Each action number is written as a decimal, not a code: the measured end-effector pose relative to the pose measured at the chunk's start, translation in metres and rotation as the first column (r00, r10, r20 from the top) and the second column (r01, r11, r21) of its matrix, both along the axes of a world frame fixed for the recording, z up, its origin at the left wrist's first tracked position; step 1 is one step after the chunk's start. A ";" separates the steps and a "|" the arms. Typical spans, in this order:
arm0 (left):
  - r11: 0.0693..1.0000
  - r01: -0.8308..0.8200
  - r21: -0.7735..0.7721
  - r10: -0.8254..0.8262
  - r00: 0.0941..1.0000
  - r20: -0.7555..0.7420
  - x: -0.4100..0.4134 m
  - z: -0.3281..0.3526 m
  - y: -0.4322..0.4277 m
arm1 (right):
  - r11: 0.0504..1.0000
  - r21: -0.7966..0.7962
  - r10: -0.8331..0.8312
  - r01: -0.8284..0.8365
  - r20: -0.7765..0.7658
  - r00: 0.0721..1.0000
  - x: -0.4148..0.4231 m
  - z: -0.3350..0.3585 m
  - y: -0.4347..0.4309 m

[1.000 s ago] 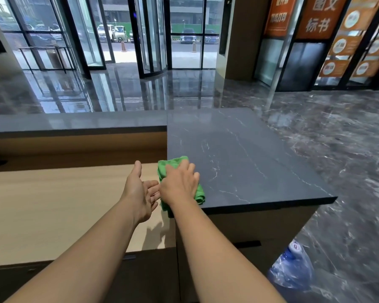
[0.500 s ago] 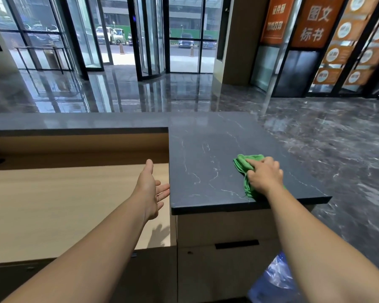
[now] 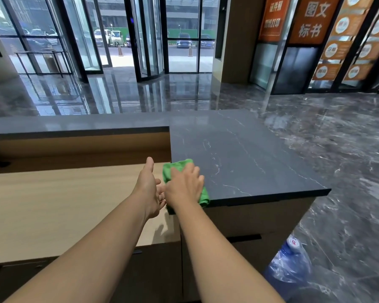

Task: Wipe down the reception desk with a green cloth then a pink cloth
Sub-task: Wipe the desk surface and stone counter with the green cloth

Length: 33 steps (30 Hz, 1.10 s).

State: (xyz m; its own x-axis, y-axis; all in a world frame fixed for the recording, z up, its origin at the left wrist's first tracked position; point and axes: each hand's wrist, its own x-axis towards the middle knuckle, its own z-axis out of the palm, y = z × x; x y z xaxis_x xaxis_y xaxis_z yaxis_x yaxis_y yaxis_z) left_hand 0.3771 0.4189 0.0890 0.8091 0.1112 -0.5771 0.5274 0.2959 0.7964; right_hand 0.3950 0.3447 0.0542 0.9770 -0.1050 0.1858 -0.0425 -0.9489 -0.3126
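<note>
A green cloth (image 3: 177, 167) lies at the near left corner of the dark marble top of the reception desk (image 3: 239, 154). My right hand (image 3: 184, 186) is pressed flat on the cloth, fingers spread over it, covering most of it. My left hand (image 3: 149, 189) is held open, thumb up, just left of the marble edge above the lower wooden desk surface (image 3: 64, 206), its fingers close to the right hand. No pink cloth is in view.
A raised dark counter ledge (image 3: 74, 125) runs along the back of the wooden surface. A blue water jug in plastic (image 3: 291, 261) stands on the floor at the desk's right side. Polished marble floor (image 3: 337, 149) and glass doors (image 3: 149, 36) lie beyond.
My right hand has swept the green cloth from the right part of the marble top back to its near left corner. The left hand stays open beside the edge.
</note>
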 end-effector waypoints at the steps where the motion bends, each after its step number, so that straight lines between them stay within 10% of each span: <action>1: 1.000 0.000 0.025 0.001 1.000 -0.008 -0.002 0.001 -0.001 | 0.997 -0.012 0.081 -0.081 0.014 0.997 -0.002 -0.002 0.000; 6: 0.995 -0.006 0.097 0.005 1.000 0.010 -0.002 0.003 -0.017 | 0.967 -0.026 0.255 -0.255 0.005 0.967 -0.003 -0.001 -0.054; 19: 0.982 -0.036 0.184 0.036 0.999 0.001 0.003 0.003 -0.030 | 0.911 -0.009 -0.410 0.411 -0.111 0.905 0.005 0.012 -0.274; 33: 0.999 0.022 -0.038 -0.022 1.000 0.005 -0.008 0.001 -0.003 | 0.974 0.081 -0.211 0.210 0.001 0.978 -0.025 0.003 -0.036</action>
